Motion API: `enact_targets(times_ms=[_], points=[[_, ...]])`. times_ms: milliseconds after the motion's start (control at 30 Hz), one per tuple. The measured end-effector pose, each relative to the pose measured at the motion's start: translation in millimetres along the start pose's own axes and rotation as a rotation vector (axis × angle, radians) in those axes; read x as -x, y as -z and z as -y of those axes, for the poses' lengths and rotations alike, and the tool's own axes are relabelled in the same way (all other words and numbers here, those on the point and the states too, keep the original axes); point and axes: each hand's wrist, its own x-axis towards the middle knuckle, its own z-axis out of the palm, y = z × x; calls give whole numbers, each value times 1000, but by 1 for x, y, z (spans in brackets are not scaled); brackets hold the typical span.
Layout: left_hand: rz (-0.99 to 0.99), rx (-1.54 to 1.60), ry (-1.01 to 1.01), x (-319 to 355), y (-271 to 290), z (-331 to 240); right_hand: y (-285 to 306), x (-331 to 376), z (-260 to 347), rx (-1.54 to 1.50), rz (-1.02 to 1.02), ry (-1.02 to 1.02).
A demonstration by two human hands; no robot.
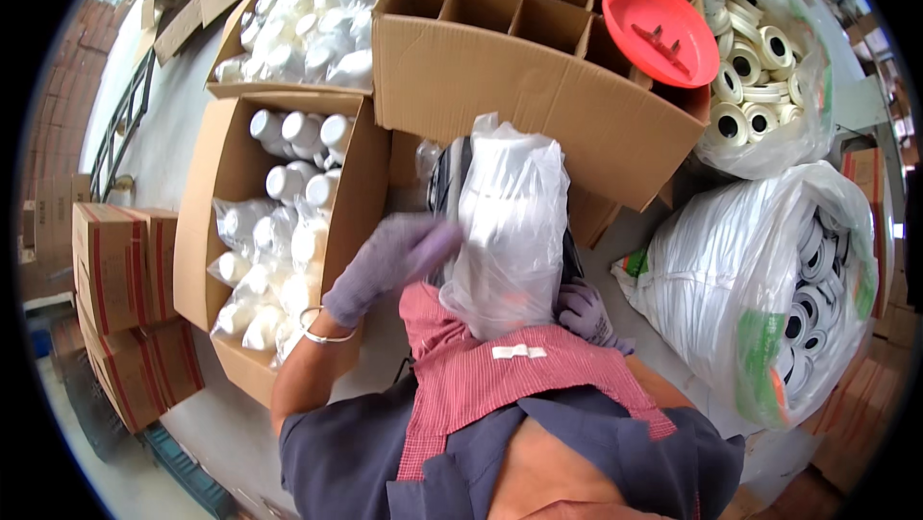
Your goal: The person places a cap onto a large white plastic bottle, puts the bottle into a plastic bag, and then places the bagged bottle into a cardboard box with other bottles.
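Note:
A clear plastic bag (510, 232) with white contents lies upright along my lap. What exactly is inside cannot be made out through the film. My left hand (394, 256), in a purple-grey glove, is beside the bag's left edge, its fingers pointing toward it and smeared by motion. Low on the bag's right side is my right hand (585, 315), gloved the same way. Its fingers are curled in against the bag's edge, and what they grip, if anything, is hidden. Something dark shows behind the bag on both sides.
At left, an open carton (207, 222) holds white bottle-like pieces, some bagged; another carton (288, 89) behind holds more. Ahead stands a divided carton (519, 87) with a red dish (661, 30) on it. Bags of cream rings (760, 68) and white ringed parts (721, 270) stand right.

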Motion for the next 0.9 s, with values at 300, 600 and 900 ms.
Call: enact_targets(times_ms=[300, 600, 900], points=[[79, 617, 326, 45, 26, 63, 44, -33, 19, -476, 71, -513], [-181, 1265, -15, 100, -8, 175, 47, -217, 17, -967, -63, -596], [-306, 1662, -282, 70, 50, 245, 24, -292, 19, -710, 107, -29]])
